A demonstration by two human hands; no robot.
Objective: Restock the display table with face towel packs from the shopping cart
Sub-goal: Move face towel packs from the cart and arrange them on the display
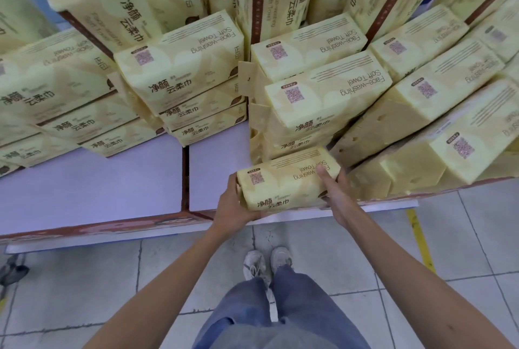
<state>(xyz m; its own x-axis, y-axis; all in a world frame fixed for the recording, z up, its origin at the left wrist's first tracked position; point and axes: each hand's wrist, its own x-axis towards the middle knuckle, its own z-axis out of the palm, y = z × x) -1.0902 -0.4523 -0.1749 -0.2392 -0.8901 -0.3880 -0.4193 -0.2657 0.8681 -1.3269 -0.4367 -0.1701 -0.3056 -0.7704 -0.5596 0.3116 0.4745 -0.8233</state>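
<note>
Both hands hold one face towel pack [283,180] over the display table [92,188] front edge: left hand [234,202] grips its left end, right hand [335,187] its right end. Placing step; next, set it down before the stack [317,112].

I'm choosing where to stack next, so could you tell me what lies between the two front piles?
In the head view, only bare table top lies between the left pile and the right pile.

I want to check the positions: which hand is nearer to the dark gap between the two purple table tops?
Left. The left hand grips the pack end right of the gap; the right hand is at the far end.
</note>
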